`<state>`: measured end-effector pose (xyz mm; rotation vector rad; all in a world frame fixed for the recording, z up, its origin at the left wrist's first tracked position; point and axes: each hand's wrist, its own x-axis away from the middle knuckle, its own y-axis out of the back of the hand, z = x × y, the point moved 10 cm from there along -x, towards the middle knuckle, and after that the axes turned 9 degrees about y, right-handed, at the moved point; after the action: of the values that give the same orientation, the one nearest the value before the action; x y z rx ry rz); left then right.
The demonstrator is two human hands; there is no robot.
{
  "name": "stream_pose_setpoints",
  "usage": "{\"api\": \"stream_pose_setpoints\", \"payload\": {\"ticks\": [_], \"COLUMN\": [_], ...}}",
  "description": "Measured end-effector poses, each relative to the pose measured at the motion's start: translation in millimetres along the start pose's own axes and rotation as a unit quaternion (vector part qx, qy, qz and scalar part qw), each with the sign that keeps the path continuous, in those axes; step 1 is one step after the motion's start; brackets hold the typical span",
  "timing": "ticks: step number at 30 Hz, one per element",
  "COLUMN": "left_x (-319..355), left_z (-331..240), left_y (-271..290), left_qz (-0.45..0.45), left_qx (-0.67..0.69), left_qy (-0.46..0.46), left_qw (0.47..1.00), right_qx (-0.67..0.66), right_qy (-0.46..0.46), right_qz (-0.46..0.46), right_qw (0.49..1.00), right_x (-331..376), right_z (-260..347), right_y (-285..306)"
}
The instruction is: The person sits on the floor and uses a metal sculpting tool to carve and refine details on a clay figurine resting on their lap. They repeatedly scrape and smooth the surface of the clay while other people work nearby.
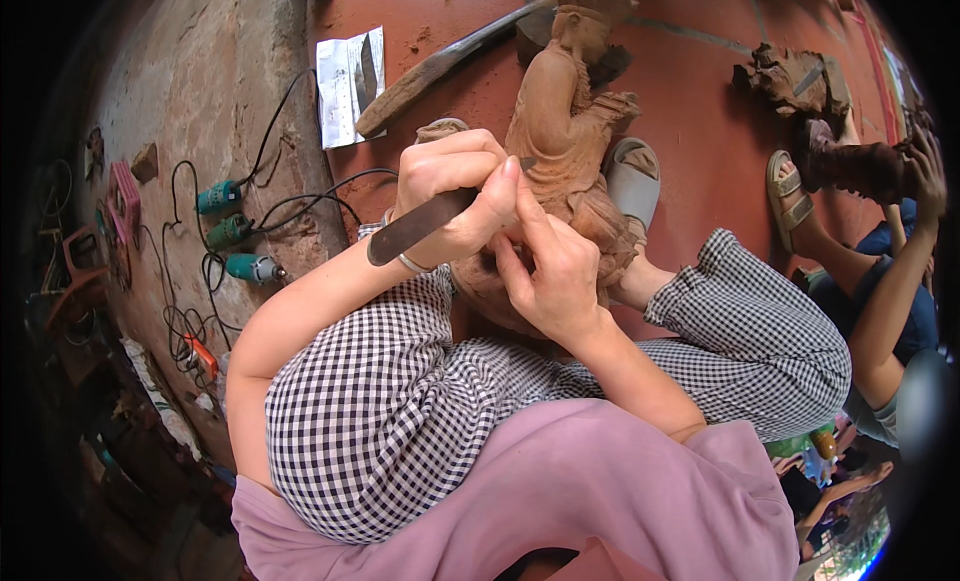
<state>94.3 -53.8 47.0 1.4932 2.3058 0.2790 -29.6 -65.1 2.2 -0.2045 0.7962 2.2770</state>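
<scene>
A brown carved wooden statue (552, 111) of a figure with joined palms leans between my legs, its top pointing away from me. My left hand (450, 193) is closed around a flat, dark metal carving knife (418, 227). Its wide end sticks out toward my left forearm, and the narrow tip shows past my thumb against the statue's side. My right hand (560, 281) is closed against the lower part of the statue, fingers bent, with its index finger reaching up to my left thumb. The wood under both hands is partly hidden.
Beyond my left hand lie a long wooden stick (425, 86) and white paper (340, 121) bearing a dark blade. Green power tools (250, 268) with black cables (178, 281) are at left. At right, another person's hand (925, 171) touches a dark carving (850, 169), near a rough wood piece (795, 81).
</scene>
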Motion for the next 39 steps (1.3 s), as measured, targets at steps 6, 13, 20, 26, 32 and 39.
{"api": "stream_pose_setpoints", "payload": {"ticks": [6, 13, 20, 26, 32, 39], "left_x": [-4, 9, 3, 5, 5, 4], "left_z": [2, 29, 22, 8, 7, 0], "left_y": [17, -3, -10, -4, -9, -21], "left_qz": [-0.080, 0.083, 0.021, 0.048, 0.063, 0.104], "left_qx": [0.006, 0.066, 0.124, -0.016, 0.047, 0.079], "left_qy": [-0.010, 0.087, 0.042, 0.021, 0.016, -0.017], "left_qw": [0.997, 0.991, 0.991, 0.998, 0.997, 0.991], "right_qx": [-0.018, -0.044, -0.011, -0.011, -0.045, -0.114], "right_qy": [0.043, 0.059, 0.082, 0.079, 0.075, -0.046], "right_qz": [-0.019, -0.030, -0.002, -0.023, -0.046, -0.091], "right_qw": [0.999, 0.997, 0.997, 0.997, 0.995, 0.988], "right_x": [-1, 0, -2, 1, 0, 10], "right_z": [11, 14, 20, 16, 14, -6], "right_y": [3, 8, 3, 3, 7, 16]}}
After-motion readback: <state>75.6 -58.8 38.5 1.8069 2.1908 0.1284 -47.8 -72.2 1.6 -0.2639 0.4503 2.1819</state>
